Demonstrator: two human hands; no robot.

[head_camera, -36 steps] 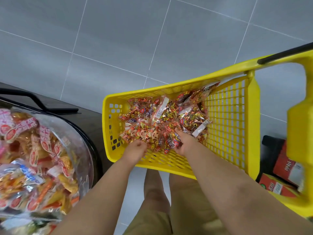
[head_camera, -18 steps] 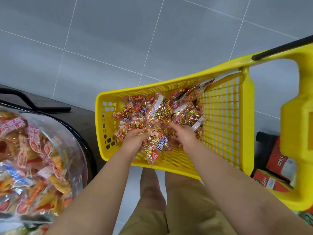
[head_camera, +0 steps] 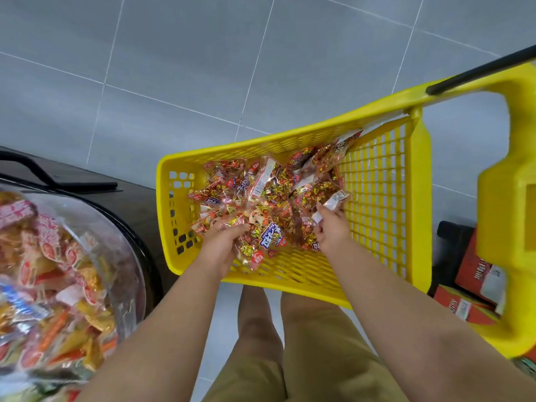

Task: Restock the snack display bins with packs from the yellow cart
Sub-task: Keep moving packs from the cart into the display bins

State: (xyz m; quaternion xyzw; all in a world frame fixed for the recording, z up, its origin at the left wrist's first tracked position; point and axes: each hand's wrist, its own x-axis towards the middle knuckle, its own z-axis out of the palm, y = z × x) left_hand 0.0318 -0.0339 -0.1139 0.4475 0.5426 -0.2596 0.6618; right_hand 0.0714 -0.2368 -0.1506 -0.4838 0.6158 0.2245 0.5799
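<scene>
Pick-up step, a double handful.

Your left grip [head_camera: 220, 245] curls round a bunch of crinkly red-and-gold snack packs [head_camera: 269, 192] and your right grip [head_camera: 330, 230] pinches more of them, all low inside the yellow plastic lattice cart [head_camera: 290, 140]. This looks like the gathering stage. Next, lift the bunch over the cart wall and swing left to the clear round display bin [head_camera: 116, 227], keeping the slippery packs from spilling.

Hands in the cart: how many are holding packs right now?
2. The left hand grips packs at the pile's near left; the right hand pinches a pack at its near right.
</scene>
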